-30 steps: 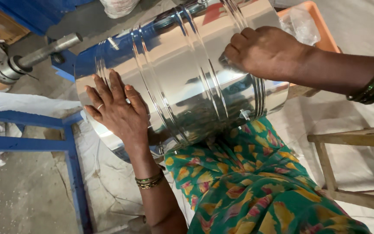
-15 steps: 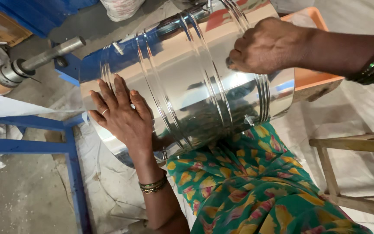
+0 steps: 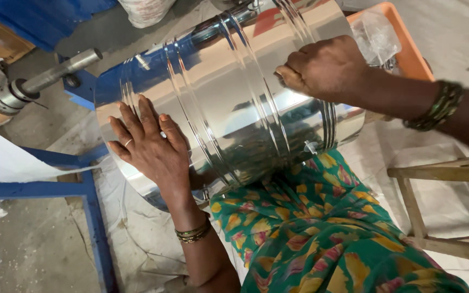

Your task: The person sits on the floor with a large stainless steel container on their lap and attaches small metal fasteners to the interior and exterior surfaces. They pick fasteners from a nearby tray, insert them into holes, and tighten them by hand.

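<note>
Two hands steady a ribbed steel drum lying across the lap: left hand, flat and spread, has slid lower along it; right hand stays curled on top, contents unseen

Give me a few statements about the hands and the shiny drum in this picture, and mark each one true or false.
1. The left hand lies flat, fingers spread, on the steel drum. True.
2. The right hand hangs clear of the drum. False: it rests on the drum's upper side, fingers curled.
3. The drum lies on its side over the person's lap. True.
4. The tray behind the drum is green. False: it is orange.
5. Both wrists bear bangles. True.
</note>
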